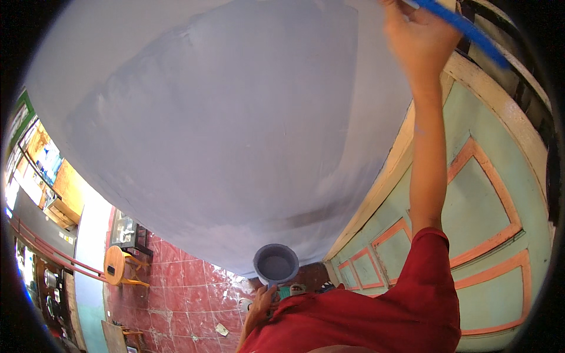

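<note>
At the lower middle, my left hand (263,303) is closed on the near side of a small grey-blue paint pot (292,272) with grey paint inside. My right hand (421,41) is raised high at the upper right, its fingers wrapped round a long blue-handled tool (471,29). The tool's working end lies past the top edge, so its kind cannot be made out. In front of me stretches a wall (247,117) with a broad darker grey patch over paler paint. A dark smear crosses its lower right part.
To the right stands a pale green panelled partition (479,200) with orange trim and a cream frame (376,203) against the wall. Red tiles (182,294) cover the floor at lower left, with a scrap (221,329) on them. A round wooden stool (116,266) stands by a dark cabinet (126,230).
</note>
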{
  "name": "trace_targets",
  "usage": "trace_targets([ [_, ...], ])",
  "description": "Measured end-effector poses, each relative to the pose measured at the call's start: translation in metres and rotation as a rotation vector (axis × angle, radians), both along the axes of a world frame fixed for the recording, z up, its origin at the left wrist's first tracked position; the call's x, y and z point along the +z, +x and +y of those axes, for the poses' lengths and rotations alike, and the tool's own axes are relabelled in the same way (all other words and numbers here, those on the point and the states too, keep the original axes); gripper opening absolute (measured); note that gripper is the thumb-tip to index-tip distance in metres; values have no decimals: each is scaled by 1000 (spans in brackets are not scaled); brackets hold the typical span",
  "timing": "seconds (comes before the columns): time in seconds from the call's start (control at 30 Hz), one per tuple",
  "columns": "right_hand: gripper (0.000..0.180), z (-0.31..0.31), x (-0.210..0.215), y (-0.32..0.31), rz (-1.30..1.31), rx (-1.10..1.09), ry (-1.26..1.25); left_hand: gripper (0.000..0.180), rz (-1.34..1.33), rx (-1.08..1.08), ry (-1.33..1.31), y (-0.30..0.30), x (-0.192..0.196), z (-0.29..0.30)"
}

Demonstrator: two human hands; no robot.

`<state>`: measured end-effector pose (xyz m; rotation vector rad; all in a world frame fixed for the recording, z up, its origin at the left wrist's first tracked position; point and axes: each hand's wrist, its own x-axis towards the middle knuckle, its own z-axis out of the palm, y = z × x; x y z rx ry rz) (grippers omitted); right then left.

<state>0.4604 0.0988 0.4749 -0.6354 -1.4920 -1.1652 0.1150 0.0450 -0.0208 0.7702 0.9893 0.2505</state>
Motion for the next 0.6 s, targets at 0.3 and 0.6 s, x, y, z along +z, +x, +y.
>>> trace_targets([
  [0.3, 23, 4, -68, 4, -152, -255, -114, 23, -23, -16, 10, -3, -10, -2],
  [0.6, 22, 15, -72, 1, -179, -222, -118, 22, -50, 10, 4, -1, -1, -4],
])
